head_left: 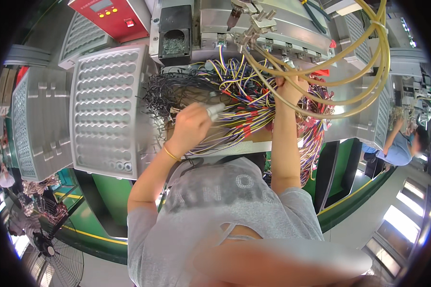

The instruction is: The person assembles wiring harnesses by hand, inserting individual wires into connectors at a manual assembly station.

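My left hand (192, 125), with white coverings on its fingers, hovers over the left half of a spread of wires; motion smears its fingertips. My right hand (292, 89) is closed at the front edge of a metal machine (282, 36), just below a small metal fitting; what its fingers grip is hidden. Under and between both hands lie bundled wires (246, 119) in yellow, white and purple with red pieces on them. Their black ends (163, 93) fan out at the left. A small connector with wires (222, 42) sits at the machine's front.
Amber hoses (380, 57) loop over the right forearm's side. Left of the wires stands a grey tray (107, 110) with rows of round pockets. A red control box (112, 16) and a black bin (174, 43) stand at the back left. Another person (400, 146) works at the far right.
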`<action>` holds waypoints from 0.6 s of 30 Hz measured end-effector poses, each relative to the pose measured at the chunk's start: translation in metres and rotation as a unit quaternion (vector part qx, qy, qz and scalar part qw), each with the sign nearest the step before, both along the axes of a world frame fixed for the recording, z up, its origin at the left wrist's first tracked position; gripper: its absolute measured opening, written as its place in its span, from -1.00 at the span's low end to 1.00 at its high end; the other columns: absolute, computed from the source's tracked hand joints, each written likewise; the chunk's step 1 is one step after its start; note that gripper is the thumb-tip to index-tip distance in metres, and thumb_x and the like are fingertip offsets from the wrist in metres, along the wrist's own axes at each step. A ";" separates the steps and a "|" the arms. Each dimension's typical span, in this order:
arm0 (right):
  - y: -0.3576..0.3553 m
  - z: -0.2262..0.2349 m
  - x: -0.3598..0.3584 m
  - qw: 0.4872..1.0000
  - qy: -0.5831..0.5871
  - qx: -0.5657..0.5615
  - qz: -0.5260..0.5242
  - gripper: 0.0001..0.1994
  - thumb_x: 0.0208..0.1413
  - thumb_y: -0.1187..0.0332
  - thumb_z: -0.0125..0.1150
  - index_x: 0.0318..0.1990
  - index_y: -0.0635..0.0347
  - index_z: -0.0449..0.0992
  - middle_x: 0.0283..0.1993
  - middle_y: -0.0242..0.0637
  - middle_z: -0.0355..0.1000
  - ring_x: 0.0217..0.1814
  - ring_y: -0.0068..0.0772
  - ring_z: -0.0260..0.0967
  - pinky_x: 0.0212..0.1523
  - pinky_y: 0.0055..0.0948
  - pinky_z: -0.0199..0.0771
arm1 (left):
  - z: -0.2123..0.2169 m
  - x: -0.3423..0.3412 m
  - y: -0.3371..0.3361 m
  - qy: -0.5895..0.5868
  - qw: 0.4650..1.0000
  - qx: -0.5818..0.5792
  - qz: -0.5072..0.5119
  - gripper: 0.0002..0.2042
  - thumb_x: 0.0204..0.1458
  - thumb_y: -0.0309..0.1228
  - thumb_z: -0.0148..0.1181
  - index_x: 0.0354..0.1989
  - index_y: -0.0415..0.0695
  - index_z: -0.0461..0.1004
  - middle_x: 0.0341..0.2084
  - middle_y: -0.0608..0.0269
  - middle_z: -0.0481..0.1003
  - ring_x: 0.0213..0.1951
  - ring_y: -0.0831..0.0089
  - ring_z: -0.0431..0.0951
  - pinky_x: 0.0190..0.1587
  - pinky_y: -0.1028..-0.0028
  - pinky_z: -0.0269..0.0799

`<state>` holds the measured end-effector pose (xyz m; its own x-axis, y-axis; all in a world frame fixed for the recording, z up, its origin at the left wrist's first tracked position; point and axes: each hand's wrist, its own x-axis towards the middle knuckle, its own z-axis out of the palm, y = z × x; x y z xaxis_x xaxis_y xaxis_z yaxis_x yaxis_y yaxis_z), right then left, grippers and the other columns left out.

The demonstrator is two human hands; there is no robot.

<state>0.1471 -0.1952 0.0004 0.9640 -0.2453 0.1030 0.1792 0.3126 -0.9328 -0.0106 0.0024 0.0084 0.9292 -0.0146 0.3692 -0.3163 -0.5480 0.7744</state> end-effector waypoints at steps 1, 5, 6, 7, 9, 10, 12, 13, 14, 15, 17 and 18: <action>0.002 0.003 -0.004 1.000 -0.017 0.008 -0.017 -0.79 -0.15 0.53 -0.02 -0.71 0.21 0.13 -0.81 -0.35 0.12 -0.85 -0.55 0.07 -0.85 -0.58 0.06 | -0.004 0.000 -0.004 -0.040 0.998 0.056 -0.014 -0.72 -0.21 -0.55 0.15 -0.24 -0.09 0.51 -0.61 0.22 0.42 -0.55 0.38 0.36 -0.48 0.48 0.32; 0.004 0.009 -0.001 0.997 0.026 -0.072 -0.032 -0.84 -0.05 0.49 0.00 -0.59 0.22 0.19 -0.72 -0.35 0.13 -0.79 -0.49 0.09 -0.78 -0.54 0.11 | -0.020 0.002 -0.026 -0.100 0.978 0.185 -0.008 -0.67 -0.33 -0.51 0.13 -0.26 -0.21 0.48 -0.66 0.27 0.36 -0.49 0.35 0.37 -0.48 0.41 0.33; 0.006 0.011 -0.003 0.996 0.016 -0.078 -0.033 -0.89 -0.10 0.50 -0.02 -0.57 0.22 0.20 -0.66 -0.33 0.15 -0.75 -0.42 0.16 -0.76 -0.47 0.24 | -0.020 0.003 -0.028 -0.117 0.972 0.205 -0.021 -0.66 -0.35 -0.51 0.09 -0.27 -0.25 0.46 -0.66 0.27 0.34 -0.45 0.32 0.38 -0.47 0.40 0.33; 0.009 0.013 -0.005 0.996 0.011 -0.080 -0.038 -0.89 -0.10 0.50 -0.02 -0.57 0.22 0.20 -0.66 -0.33 0.15 -0.75 -0.42 0.16 -0.76 -0.47 0.24 | -0.022 0.004 -0.031 -0.122 0.971 0.202 -0.024 -0.66 -0.35 -0.51 0.09 -0.27 -0.25 0.46 -0.66 0.27 0.34 -0.45 0.32 0.38 -0.47 0.40 0.33; 0.018 0.018 -0.004 0.995 0.083 0.009 -0.055 -0.88 -0.10 0.50 -0.02 -0.59 0.23 0.20 -0.60 -0.31 0.17 -0.68 -0.35 0.26 -0.70 -0.34 0.40 | -0.026 0.005 -0.035 -0.130 0.965 0.221 -0.060 -0.68 -0.34 -0.52 0.07 -0.28 -0.23 0.46 -0.65 0.25 0.33 -0.43 0.32 0.37 -0.47 0.40 0.32; 0.019 0.017 -0.005 0.997 0.065 0.040 -0.008 -0.86 -0.08 0.51 -0.04 -0.61 0.25 0.19 -0.58 -0.29 0.17 -0.66 -0.27 0.31 -0.64 -0.28 0.49 | -0.022 0.004 -0.037 -0.135 0.967 0.206 -0.068 -0.72 -0.35 -0.52 0.09 -0.33 -0.22 0.47 -0.64 0.24 0.31 -0.44 0.31 0.36 -0.49 0.40 0.31; 0.020 0.025 0.003 0.997 0.065 0.045 0.004 -0.85 -0.06 0.50 -0.05 -0.60 0.25 0.19 -0.59 -0.29 0.18 -0.66 -0.25 0.33 -0.64 -0.26 0.50 | -0.011 0.008 -0.045 -0.136 0.976 0.159 -0.068 -0.73 -0.35 -0.52 0.10 -0.36 -0.22 0.47 -0.64 0.24 0.31 -0.45 0.30 0.35 -0.49 0.41 0.30; 0.023 0.033 0.005 0.996 0.068 0.051 0.021 -0.84 -0.04 0.49 -0.06 -0.60 0.26 0.18 -0.60 -0.29 0.19 -0.67 -0.22 0.34 -0.64 -0.25 0.52 | -0.005 0.010 -0.048 -0.133 0.983 0.113 -0.064 -0.75 -0.35 -0.52 0.11 -0.38 -0.21 0.47 -0.64 0.24 0.30 -0.46 0.30 0.35 -0.50 0.41 0.29; 0.015 0.026 0.009 0.999 0.042 -0.003 0.026 -0.79 0.00 0.41 -0.02 -0.61 0.28 0.22 -0.63 -0.30 0.25 -0.70 -0.27 0.34 -0.66 -0.37 0.48 | -0.002 0.013 -0.050 -0.132 0.984 0.107 -0.060 -0.78 -0.36 -0.52 0.13 -0.42 -0.23 0.46 -0.62 0.22 0.31 -0.47 0.30 0.34 -0.51 0.42 0.29; 0.004 0.024 0.010 0.999 0.039 -0.002 0.022 -0.79 0.00 0.41 -0.02 -0.61 0.28 0.22 -0.63 -0.30 0.25 -0.70 -0.27 0.34 -0.66 -0.37 0.48 | -0.003 0.012 -0.051 -0.135 0.983 0.108 -0.065 -0.78 -0.36 -0.52 0.13 -0.42 -0.23 0.46 -0.62 0.22 0.31 -0.47 0.30 0.34 -0.51 0.42 0.29; -0.021 0.028 0.016 0.962 0.103 -0.233 0.099 -0.71 -0.02 0.28 0.07 -0.60 0.36 0.39 -0.71 -0.41 0.24 -0.63 -0.62 0.20 -0.66 -0.56 0.21 | -0.010 0.009 -0.050 -0.099 0.975 0.196 -0.046 -0.84 -0.35 -0.53 0.12 -0.49 -0.23 0.42 -0.62 0.19 0.31 -0.46 0.29 0.34 -0.49 0.40 0.30; -0.035 0.038 0.015 0.913 0.069 -0.397 0.063 -0.66 -0.02 0.26 0.11 -0.67 0.38 0.38 -0.76 -0.49 0.22 -0.62 -0.72 0.07 -0.65 -0.60 0.10 | -0.012 0.007 -0.050 -0.104 0.974 0.198 -0.048 -0.84 -0.35 -0.53 0.12 -0.49 -0.23 0.42 -0.62 0.19 0.31 -0.46 0.29 0.34 -0.49 0.40 0.30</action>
